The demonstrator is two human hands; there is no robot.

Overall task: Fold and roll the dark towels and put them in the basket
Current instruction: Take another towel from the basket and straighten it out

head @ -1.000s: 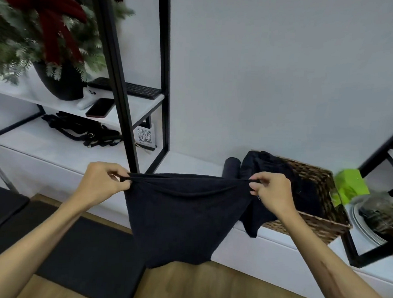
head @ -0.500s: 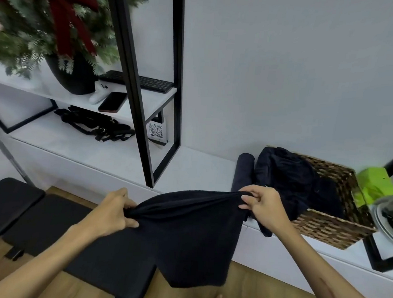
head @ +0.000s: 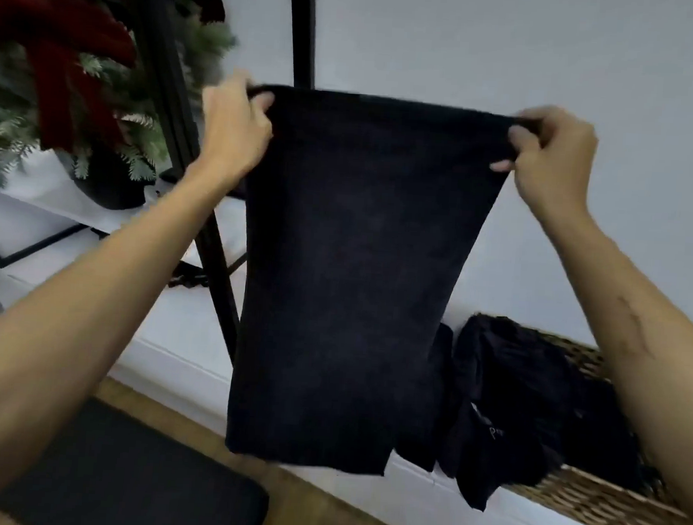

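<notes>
A dark rectangular cloth towel (head: 348, 278) is held up by its top corners, pinched in the left hand (head: 233, 127) and the right hand (head: 552, 157), left of the woven wicker basket (head: 601, 509). Unfolded dark towels (head: 531, 399) are heaped in that basket; folding and rolling appear barely begun.

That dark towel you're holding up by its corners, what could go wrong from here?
The dark towel hangs free, pinched only at its top corners by the left hand and right hand; a slipped corner could drop it to the floor. Loose towels already spill over the wicker basket rim, so adding a roll might push one out.
</notes>
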